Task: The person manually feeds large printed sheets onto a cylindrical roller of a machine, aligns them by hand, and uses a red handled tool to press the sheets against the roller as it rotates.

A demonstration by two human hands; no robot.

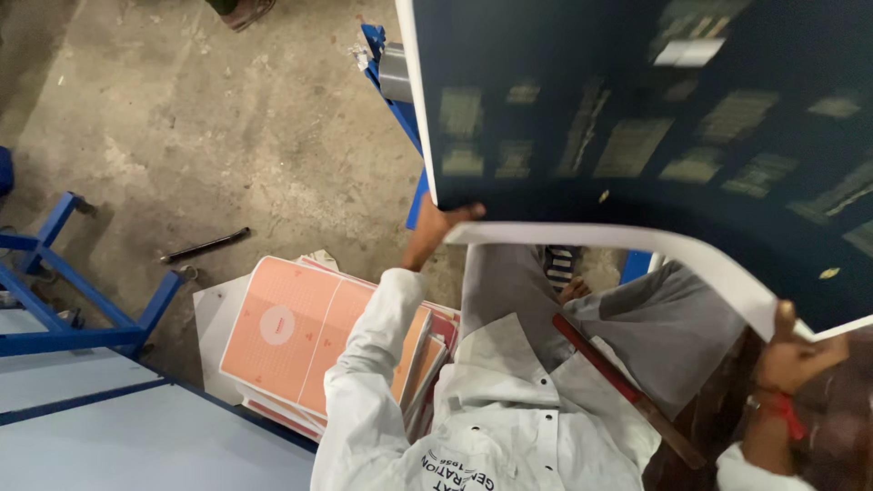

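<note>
A large dark blue printed sheet [637, 118] with a white underside fills the upper right of the head view, lifted and curling toward me. My left hand [436, 229] grips its lower left corner, thumb over the edge. My right hand [789, 356], with a red thread on the wrist, grips the lower right edge. The sheet is blurred. Below it I see my white shirt [491, 418] and grey trousers [655, 318].
A stack of orange-pink printed sheets [300, 336] lies on the concrete floor [227, 136] by my left arm. A blue metal frame [82, 309] and pale blue table top [109, 436] stand at lower left. A dark metal rod [205, 245] lies on the floor. A reddish wooden stick [627, 391] crosses my lap.
</note>
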